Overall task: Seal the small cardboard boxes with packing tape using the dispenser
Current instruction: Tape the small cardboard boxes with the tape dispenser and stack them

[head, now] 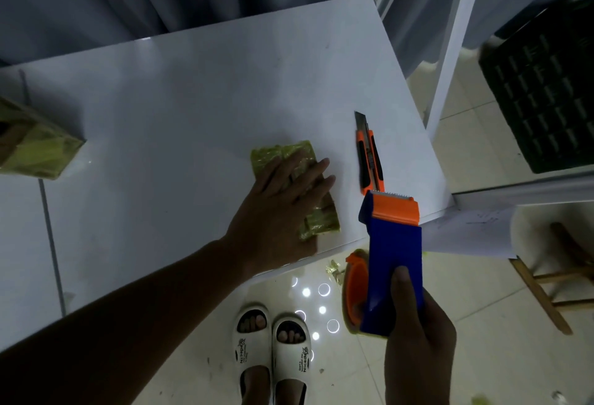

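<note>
We judge the taping pass nearly done: left hand (283, 208) presses flat on the small box (297, 189) near the worktop (160, 115) front edge, right grip (418, 334) clasps the dispenser (392, 260) just beside; next, check seams.

We see an orange and black knife (370, 160) lying on the white table (180, 109). A dark crate (546, 96) sits off to the side. Our white slippers (273, 350) stand on the shiny tiled floor (482, 308) (little round lights glow on it), near a wooden stool (553, 273).
</note>
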A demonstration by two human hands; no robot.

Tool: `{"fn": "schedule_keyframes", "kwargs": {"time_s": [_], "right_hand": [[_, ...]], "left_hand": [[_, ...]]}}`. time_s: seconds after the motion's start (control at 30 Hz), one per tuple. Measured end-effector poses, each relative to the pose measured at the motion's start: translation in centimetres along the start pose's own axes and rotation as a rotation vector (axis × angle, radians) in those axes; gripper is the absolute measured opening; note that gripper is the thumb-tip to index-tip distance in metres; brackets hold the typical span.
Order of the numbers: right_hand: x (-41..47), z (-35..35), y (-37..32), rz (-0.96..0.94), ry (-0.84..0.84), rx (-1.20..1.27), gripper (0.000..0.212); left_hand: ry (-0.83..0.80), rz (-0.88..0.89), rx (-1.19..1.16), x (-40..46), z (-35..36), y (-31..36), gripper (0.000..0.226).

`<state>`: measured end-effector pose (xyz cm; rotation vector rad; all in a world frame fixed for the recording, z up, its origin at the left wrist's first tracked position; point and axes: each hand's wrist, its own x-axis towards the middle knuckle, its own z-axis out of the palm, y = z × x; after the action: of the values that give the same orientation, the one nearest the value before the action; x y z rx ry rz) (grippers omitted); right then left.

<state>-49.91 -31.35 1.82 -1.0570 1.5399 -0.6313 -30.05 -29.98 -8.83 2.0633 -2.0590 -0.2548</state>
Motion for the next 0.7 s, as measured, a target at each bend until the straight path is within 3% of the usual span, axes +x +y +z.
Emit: {"fn": "schedule_keyframes", "kwargs": {"time_s": [0.17,0.3,0.37,0.43,0.5,0.57,0.63,0.7], "right_hand": [[-0.1,-0.5,0.0,-0.018,0.017,-0.012,0.031],[-0.3,-0.8,-0.2,-0.02,0.014,0.013,0.023],[-0.4,-1.0,-0.4,-0.027,-0.002,0.029,0.023],[-0.6,-1.2,-0.5,-0.03,-0.016,0.053,0.025],[-0.7,-1.4,-0.8,-0.025,-0.033,0.079,0.029],[-0.7,-1.4,-0.9,-0.002,-0.064,0.104,0.048],[-0.7,-1.6,-1.0,0.015,-0.097,0.127,0.064],[-0.6,-1.7,-1.1,0.019,-0.136,0.131,0.067]], "left_hand": [[-0.074,-0.033,0.023,0.1,-1.0,0.5,0.092],[-0.254,-0.037,-0.067,0.4,-2.2,0.1,0.12],[-0.384,0.002,-0.166,1.0,-3.6,-1.4,0.129],[-0.436,0.114,-0.086,1.9,-5.2,-3.4,0.131],[-0.42,0.202,0.068,2.8,-6.5,-4.7,0.124],[-0.366,0.211,0.106,3.2,-7.3,-5.3,0.106],[-0.33,0.16,0.071,3.0,-7.7,-5.4,0.092],[-0.293,0.057,0.025,2.5,-7.8,-5.6,0.087]]}}
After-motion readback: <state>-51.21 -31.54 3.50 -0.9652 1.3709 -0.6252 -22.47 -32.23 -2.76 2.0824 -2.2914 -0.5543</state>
